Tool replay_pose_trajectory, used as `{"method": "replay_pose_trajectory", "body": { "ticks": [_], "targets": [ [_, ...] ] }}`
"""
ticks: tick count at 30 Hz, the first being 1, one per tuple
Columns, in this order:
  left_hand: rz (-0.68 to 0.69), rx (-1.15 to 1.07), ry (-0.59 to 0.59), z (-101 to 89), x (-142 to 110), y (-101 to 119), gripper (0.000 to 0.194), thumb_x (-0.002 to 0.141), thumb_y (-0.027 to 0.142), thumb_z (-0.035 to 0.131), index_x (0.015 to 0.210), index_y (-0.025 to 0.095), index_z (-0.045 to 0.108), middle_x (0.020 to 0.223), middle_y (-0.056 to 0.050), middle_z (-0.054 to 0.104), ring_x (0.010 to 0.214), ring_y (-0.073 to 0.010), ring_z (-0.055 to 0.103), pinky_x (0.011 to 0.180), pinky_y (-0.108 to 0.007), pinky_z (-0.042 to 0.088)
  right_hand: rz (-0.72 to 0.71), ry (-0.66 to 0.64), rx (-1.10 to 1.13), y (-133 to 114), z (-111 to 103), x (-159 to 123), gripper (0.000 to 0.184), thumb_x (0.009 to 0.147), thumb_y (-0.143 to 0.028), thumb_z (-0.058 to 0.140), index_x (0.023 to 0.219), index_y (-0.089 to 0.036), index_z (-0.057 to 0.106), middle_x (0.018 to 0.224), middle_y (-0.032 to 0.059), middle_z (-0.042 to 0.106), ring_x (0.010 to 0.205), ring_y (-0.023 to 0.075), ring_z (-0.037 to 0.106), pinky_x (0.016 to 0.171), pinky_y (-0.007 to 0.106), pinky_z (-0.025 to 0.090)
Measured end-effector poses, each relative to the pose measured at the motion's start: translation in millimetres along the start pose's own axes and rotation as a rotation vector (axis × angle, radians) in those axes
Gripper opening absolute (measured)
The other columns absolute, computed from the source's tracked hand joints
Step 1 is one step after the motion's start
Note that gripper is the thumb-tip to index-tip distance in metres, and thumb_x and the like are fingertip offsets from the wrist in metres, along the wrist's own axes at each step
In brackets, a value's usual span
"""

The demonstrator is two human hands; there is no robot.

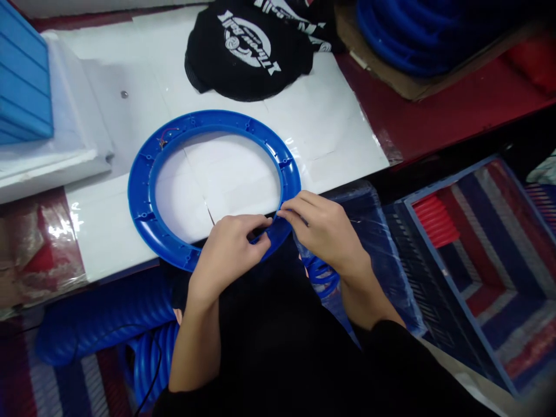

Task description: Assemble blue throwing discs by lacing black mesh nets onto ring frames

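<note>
A large blue plastic ring (147, 174) lies flat on a white table sheet (330, 127), its near edge hanging over the table's front. My left hand (228, 246) rests on the ring's near rim with fingers curled and pinched against it. My right hand (324, 226) meets it from the right, fingertips pinched on the same stretch of rim. What the fingertips press between them is too small to make out. A short red and black wire (167, 134) shows on the ring's far left part.
A black printed cloth (247, 49) lies at the back of the table. A blue panel on white foam (26, 81) stands at the left. Blue corrugated rings (104, 318) lie below the table; a blue crate (478, 243) sits at the right, a cardboard box of blue rings (408, 35) behind.
</note>
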State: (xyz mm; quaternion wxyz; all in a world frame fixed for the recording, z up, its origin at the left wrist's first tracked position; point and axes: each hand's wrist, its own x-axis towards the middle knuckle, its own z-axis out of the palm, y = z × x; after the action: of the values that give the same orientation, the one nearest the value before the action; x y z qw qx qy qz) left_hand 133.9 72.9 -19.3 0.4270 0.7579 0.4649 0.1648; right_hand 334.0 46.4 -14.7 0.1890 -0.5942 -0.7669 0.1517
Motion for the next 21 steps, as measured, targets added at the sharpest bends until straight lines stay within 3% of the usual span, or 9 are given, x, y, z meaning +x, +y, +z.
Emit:
{"method": "replay_pose_trajectory", "body": {
  "ticks": [6,10,13,16,21],
  "targets": [
    [0.038,-0.002,-0.097,-8.2,-0.2,2.4,0.031,0.090,0.018,0.060,0.115,0.025,0.078,0.101,-0.001,0.082,0.081,-0.0185,0.073,0.076,-0.031,0.053,0.129,0.056,-0.193,-12.9,8.6,-7.1,0.018,0.106,-0.026,0.060,0.093,-0.020,0.071,0.095,0.0063,0.075,0.082,0.0200,0.067,0.066,0.033,0.037],
    [-0.015,0.250,-0.071,-1.7,4.0,20.1,0.025,0.098,0.025,0.055,0.113,0.021,0.074,0.110,-0.008,0.080,0.093,-0.0258,0.074,0.078,-0.036,0.050,0.163,0.042,-0.244,-19.6,10.2,-8.0,0.016,0.105,-0.023,0.060,0.093,-0.021,0.069,0.091,0.0061,0.073,0.078,0.0205,0.065,0.062,0.035,0.031],
    [-0.055,0.360,-0.031,8.6,9.2,29.1,0.024,0.100,0.020,0.048,0.102,0.019,0.072,0.102,-0.010,0.079,0.086,-0.0256,0.072,0.072,-0.035,0.045,0.182,0.025,-0.249,-20.8,8.5,-7.7,0.013,0.104,-0.022,0.061,0.094,-0.021,0.069,0.092,0.0062,0.074,0.076,0.0207,0.064,0.060,0.036,0.028],
    [-0.062,0.315,0.020,13.3,11.0,26.0,0.015,0.094,0.020,0.055,0.085,0.021,0.067,0.084,-0.005,0.075,0.074,-0.0210,0.065,0.065,-0.032,0.038,0.199,-0.015,-0.177,-16.5,2.6,-7.4,0.012,0.104,-0.026,0.063,0.093,-0.022,0.068,0.091,0.0053,0.074,0.074,0.0203,0.064,0.059,0.035,0.028],
    [-0.045,0.169,0.018,6.8,5.1,10.7,0.011,0.086,0.020,0.060,0.076,0.021,0.062,0.074,0.001,0.068,0.068,-0.0159,0.058,0.066,-0.029,0.036,0.040,-0.138,0.230,2.9,-13.2,-6.3,0.010,0.104,-0.020,0.062,0.096,-0.023,0.067,0.097,0.0029,0.072,0.088,0.0190,0.068,0.077,0.031,0.047]
  ]
}}
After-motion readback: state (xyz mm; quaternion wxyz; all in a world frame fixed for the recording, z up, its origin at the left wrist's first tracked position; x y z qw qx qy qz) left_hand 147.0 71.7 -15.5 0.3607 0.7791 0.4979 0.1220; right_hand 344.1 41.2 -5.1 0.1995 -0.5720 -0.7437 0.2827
